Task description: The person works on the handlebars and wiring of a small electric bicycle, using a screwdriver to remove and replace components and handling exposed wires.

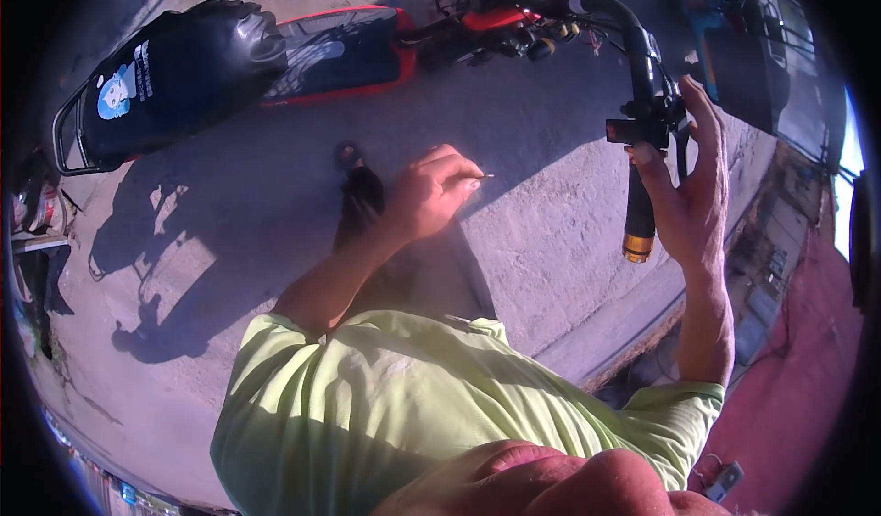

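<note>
My left hand (429, 193) is closed in a pinch in front of my body. A small thin piece (487, 176) pokes out between its thumb and fingertip; its kind is too small to make out. To the right, my right hand (693, 185) is around the control end of an electric bike's handlebar (640, 66). Its thumb presses by the black switch box (636, 131), while the fingers stretch up past the brake lever (682, 153). Below the thumb hangs the black handlebar grip (640, 204), with a gold-coloured end ring (637, 246).
The bike's seat (188, 80) wears a black cover with a cartoon print, beside a red-edged footboard (344, 55). Another dark vehicle (766, 57) stands at the far right. Concrete ground (551, 259) lies underfoot, and a reddish surface (789, 378) is at lower right.
</note>
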`<state>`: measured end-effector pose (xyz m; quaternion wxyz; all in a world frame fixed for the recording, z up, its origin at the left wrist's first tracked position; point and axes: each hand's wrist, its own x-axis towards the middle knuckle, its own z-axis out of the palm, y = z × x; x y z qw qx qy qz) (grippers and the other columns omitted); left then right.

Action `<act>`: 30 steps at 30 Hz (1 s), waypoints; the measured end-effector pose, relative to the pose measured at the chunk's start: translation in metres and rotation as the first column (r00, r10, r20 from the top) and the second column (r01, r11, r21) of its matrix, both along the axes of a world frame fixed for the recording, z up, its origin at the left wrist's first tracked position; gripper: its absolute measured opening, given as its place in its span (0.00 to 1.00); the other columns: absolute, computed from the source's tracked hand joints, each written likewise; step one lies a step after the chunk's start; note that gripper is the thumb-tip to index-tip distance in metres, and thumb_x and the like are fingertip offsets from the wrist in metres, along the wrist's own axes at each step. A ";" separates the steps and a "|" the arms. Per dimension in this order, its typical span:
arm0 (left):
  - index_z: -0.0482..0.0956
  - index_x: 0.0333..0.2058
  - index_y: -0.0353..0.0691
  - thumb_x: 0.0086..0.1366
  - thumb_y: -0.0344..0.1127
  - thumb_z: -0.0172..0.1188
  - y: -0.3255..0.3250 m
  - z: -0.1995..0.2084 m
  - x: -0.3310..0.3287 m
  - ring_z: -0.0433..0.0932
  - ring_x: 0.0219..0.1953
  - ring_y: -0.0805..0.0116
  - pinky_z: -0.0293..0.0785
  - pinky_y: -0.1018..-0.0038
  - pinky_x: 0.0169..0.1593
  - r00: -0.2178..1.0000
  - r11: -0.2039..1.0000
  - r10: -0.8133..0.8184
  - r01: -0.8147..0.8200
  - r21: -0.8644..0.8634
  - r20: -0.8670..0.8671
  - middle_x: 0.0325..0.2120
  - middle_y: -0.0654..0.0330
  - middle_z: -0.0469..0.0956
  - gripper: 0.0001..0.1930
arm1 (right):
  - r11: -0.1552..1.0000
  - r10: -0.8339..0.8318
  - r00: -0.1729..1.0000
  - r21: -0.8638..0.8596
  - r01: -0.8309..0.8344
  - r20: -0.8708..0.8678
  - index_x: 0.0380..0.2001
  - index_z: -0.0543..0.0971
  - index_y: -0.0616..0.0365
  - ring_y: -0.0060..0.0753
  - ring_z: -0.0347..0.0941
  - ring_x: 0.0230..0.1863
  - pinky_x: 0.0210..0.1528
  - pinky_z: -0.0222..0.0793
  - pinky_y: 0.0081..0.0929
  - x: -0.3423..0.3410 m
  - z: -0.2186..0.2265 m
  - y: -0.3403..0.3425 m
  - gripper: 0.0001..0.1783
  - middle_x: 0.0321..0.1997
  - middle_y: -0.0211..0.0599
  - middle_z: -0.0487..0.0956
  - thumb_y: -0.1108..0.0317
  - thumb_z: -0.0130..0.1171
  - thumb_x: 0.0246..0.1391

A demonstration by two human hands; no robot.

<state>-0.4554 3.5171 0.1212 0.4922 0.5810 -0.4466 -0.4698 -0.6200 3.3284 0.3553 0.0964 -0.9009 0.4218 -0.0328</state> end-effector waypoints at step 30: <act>0.86 0.45 0.38 0.61 0.16 0.65 -0.187 -0.031 -0.043 0.78 0.33 0.75 0.74 0.77 0.33 0.393 0.887 -0.445 0.074 -0.455 -0.804 0.34 0.60 0.81 0.15 | 0.988 -0.131 0.971 0.058 0.145 -0.201 0.71 0.59 0.66 0.74 0.60 0.72 0.70 0.59 0.61 0.006 -0.037 -0.015 0.48 0.71 0.83 0.58 0.52 0.61 0.53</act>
